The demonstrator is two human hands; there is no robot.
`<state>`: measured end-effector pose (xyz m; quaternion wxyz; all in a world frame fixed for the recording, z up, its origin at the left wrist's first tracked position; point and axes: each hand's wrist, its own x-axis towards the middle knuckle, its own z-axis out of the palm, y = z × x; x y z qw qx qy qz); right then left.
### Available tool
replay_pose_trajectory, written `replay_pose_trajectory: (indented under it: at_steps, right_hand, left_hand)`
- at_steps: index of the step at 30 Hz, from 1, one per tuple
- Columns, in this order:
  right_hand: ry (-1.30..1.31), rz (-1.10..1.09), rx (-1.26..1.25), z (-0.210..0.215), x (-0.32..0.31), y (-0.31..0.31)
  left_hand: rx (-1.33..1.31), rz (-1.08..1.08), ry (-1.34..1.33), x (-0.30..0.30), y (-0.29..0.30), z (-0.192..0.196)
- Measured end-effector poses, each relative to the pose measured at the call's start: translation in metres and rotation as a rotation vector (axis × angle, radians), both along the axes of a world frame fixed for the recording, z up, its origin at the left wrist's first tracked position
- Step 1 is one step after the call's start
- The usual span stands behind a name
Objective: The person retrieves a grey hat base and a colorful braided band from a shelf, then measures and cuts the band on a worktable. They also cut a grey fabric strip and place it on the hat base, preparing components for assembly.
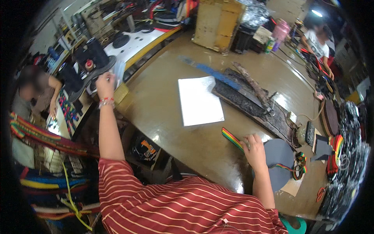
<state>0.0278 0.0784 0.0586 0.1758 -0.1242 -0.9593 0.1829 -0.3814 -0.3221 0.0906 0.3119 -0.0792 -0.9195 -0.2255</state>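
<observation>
My left hand (105,85) is raised at the far left, beyond the table's edge, beside the black thread cones (95,52). Its fingers are drawn together; whatever may be between them is too small to make out. Near the front of the table, my right hand (255,151) grips a woven strap (232,138) striped in red, yellow and green, whose free end points to the far left. Just right of that hand lies a dark grey disc (278,160). A thin striped cord (283,167) crosses the disc toward a small coil. White paper sheets (200,102) rest mid-table.
Long dark bars (243,99) lie across the right half of the table (156,97). A cardboard box (214,25) stands at the back. Red-handled scissors (320,194) and stacked dark material (346,167) are at right. One person (33,91) sits left, another (317,45) far right.
</observation>
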Motion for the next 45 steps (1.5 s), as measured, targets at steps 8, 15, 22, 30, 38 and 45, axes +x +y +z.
replay_pose_trajectory:
  at_steps: [8,15,22,30,38,45]
  right_hand:
    - [0.072,0.080,-0.346,0.055,-0.031,-0.042]
    - [-0.008,-0.062,-0.462,0.051,-0.020,-0.017]
    - [0.449,0.025,-0.847,0.053,-0.051,0.009]
    - [0.074,0.143,-0.941,0.003,-0.210,-0.040]
    - [0.327,-0.085,-0.624,-0.043,-0.285,-0.067]
    - [0.273,-0.123,-0.642,-0.040,-0.289,-0.063]
  left_hand:
    - [0.252,-1.099,0.085,0.209,0.171,0.041]
    - [0.509,-1.013,-0.249,0.167,0.221,-0.003]
    - [0.228,-0.605,-0.289,0.047,0.189,-0.091]
    - [-0.126,-0.536,-0.394,0.062,0.179,-0.096]
    - [-0.136,-0.650,-0.275,0.077,0.170,-0.093]
    - [-0.134,-0.671,-0.377,0.076,0.169,-0.084]
